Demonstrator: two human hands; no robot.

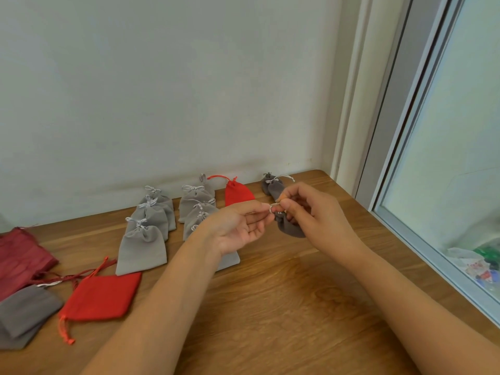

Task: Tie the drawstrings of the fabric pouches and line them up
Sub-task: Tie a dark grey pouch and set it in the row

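A dark grey pouch hangs above the table between my hands. My right hand pinches its pale drawstring at the gathered neck. My left hand, palm up, pinches the same string from the left. Behind them lie another dark grey tied pouch and a red tied pouch near the wall. Two columns of light grey tied pouches run toward the wall; my left forearm hides part of the nearer ones.
On the wooden table at the left lie a flat red pouch, a dark grey pouch and dark red sheer pouches. A white wall stands behind. A window frame borders the right edge.
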